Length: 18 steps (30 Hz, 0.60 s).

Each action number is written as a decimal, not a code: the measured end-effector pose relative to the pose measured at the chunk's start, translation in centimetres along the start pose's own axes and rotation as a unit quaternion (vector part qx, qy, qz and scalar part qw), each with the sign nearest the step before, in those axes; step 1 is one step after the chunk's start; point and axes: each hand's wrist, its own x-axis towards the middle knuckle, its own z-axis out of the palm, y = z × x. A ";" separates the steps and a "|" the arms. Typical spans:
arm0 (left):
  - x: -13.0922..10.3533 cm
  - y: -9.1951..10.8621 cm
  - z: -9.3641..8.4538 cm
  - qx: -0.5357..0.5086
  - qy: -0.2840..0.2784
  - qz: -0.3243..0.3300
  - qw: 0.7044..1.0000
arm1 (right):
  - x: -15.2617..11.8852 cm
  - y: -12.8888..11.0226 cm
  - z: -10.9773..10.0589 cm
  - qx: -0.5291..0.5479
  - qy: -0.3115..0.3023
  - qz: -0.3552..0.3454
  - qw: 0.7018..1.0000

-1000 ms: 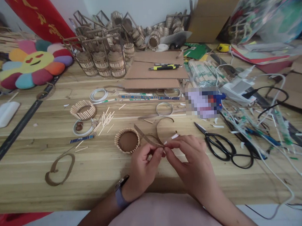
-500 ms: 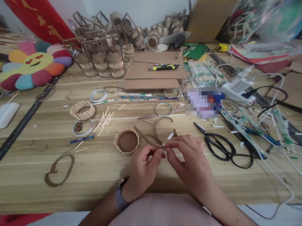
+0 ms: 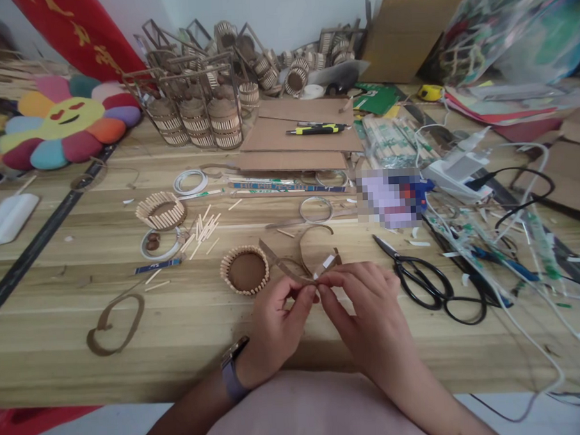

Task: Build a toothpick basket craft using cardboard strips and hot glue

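Observation:
Both hands meet above the front of the table, fingertips nearly touching. My left hand pinches a thin brown strip, whose pointed end rises to the upper left. My right hand is closed on the same strip between thumb and forefinger; the exact spot is hidden by the fingers. Just left of the hands sits a small round basket with a brown base and a wall of short wooden sticks. Behind the fingers lies a curled brown strip, with a white paper piece near my right forefinger.
Black scissors lie right of my hand, near tangled cables. Another stick-walled ring, loose sticks and tape rolls lie to the left. Cardboard holding a yellow-black cutter, and finished lantern-like pieces, stand at the back.
The whole view has shifted very slightly. Both hands keep their pinch on the brown strip in nearly the same place, and the objects around them stay put.

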 end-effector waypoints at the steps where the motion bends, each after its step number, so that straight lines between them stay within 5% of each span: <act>1: 0.0 0.0 0.0 0.003 0.000 0.001 1.000 | 0.0 0.0 0.0 -0.005 0.000 -0.004 1.000; 11: -0.1 -0.2 0.0 -0.006 -0.006 0.010 1.000 | 0.2 0.1 0.1 -0.013 -0.012 -0.014 1.000; 18: -0.1 0.0 0.0 -0.081 -0.010 -0.052 0.995 | 0.4 0.5 0.0 0.100 -0.050 0.052 0.992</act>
